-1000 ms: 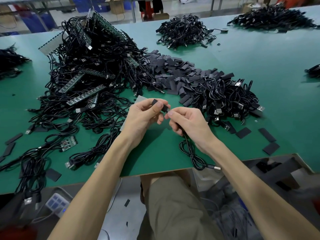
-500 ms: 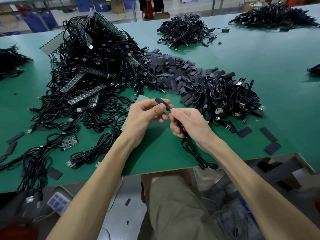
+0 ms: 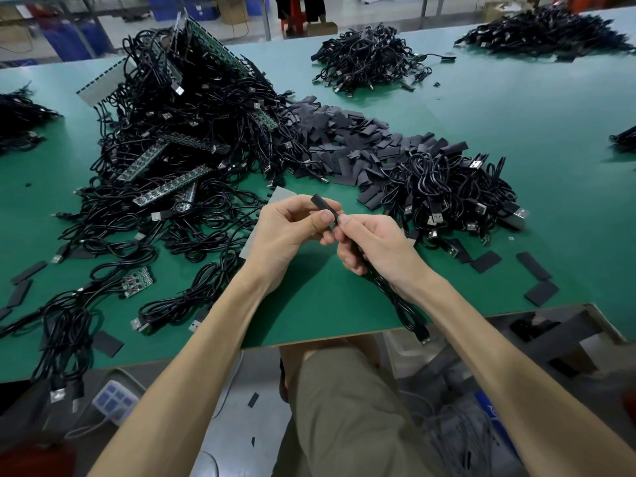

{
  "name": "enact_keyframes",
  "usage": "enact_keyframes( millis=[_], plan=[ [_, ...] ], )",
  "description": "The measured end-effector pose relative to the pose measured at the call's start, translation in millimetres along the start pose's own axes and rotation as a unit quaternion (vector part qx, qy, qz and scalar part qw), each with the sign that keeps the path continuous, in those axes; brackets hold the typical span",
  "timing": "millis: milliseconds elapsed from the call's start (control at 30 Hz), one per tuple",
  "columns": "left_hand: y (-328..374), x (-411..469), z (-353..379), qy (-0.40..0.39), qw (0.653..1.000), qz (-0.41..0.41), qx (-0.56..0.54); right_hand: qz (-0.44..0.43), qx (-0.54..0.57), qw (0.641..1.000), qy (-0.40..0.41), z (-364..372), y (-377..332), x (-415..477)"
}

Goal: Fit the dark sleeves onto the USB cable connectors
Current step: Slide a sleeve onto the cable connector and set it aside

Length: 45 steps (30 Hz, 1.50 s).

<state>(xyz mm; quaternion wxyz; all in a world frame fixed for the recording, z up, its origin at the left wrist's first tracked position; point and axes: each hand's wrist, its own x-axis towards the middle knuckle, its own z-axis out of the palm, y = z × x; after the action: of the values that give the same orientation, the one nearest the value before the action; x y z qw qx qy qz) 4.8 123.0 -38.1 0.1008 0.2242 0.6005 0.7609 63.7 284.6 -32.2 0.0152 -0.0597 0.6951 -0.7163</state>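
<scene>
Since a second ago the dark sleeve (image 3: 321,207) shows more of its length above the left thumb, and the cable (image 3: 395,297), whose loop lay slack on the table, runs straighter from the right fist to the near edge.

At far left, a few flat sleeves (image 3: 20,290) lie on the green table (image 3: 516,108) beside trailing cables. Next comes the big heap of cables (image 3: 179,132), tangled with strips of circuit boards. A power strip (image 3: 113,401) sits below the table edge.

In the middle, the left hand (image 3: 285,232) pinches the sleeve between thumb and curled fingers above the table; the sleeve tilts up and to the left. The right hand (image 3: 375,246) meets it at the sleeve's lower end, fingertip against it, the other fingers curled round the cable. The connector at that end is hidden by the fingers, so how far it sits in the sleeve cannot be told. The cable's free plug (image 3: 424,335) hangs just past the near edge, above the person's shorts (image 3: 344,407).

Behind the hands spreads a pile of loose sleeves (image 3: 344,139). To the right lies a smaller heap of cables (image 3: 447,191) with metal plugs showing, and nearer the edge four more flat sleeves (image 3: 542,292) lie apart.
</scene>
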Motion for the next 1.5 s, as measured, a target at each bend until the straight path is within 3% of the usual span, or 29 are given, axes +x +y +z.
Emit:
enact_keyframes(
  millis=[1000,1300,1500],
  plan=[
    [0.8,-3.3,4.2,-0.003,0.999,0.005,0.042,-0.007,-0.013,1.0,-0.003,-4.4,4.2,-0.8],
    [0.9,-2.9,3.3,-0.008,0.998,-0.042,0.037,-0.014,-0.015,1.0,0.011,-1.9,2.0,0.4],
    [2.1,-3.1,5.0,0.035,0.997,-0.019,0.067,-0.013,-0.046,0.999,0.003,1.0,2.3,1.7]
  ],
)
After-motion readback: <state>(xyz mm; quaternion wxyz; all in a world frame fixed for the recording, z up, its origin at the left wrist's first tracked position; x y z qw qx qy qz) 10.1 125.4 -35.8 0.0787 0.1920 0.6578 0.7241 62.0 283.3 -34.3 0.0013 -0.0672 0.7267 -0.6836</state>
